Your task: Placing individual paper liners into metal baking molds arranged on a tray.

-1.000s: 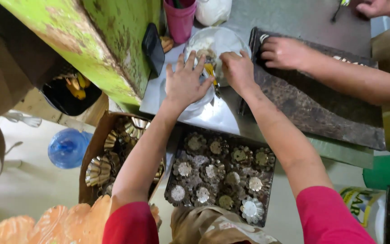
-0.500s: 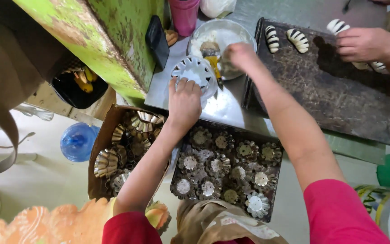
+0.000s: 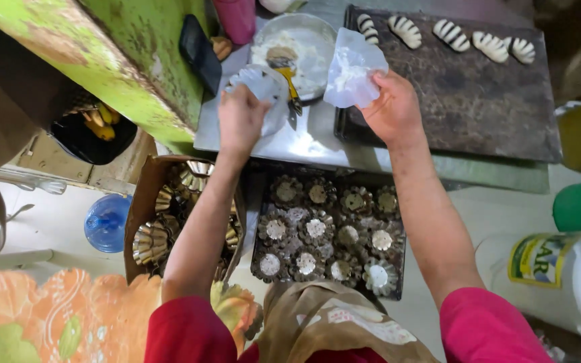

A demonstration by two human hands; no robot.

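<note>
My left hand (image 3: 240,119) grips a fluted metal tart mould (image 3: 262,94) over the steel counter (image 3: 304,138), beside a round bowl (image 3: 297,47) holding white fat and a yellow-handled brush (image 3: 289,77). My right hand (image 3: 393,107) holds a crumpled clear plastic wrapper (image 3: 352,67) at the left edge of a dark baking sheet (image 3: 465,101). Below both arms lies a black tray (image 3: 331,232) filled with several fluted moulds.
Several striped dough pieces (image 3: 452,33) line the far edge of the baking sheet. A cardboard box (image 3: 169,215) of stacked empty moulds sits at lower left, next to a blue bottle cap (image 3: 105,222). A green painted frame (image 3: 109,60) stands on the left. A pink cup (image 3: 237,20) is behind the bowl.
My right hand has drawn back from the bowl and now holds the plastic wrapper. My left hand with the mould has moved up nearer the bowl. The other person's hand has left the baking sheet.
</note>
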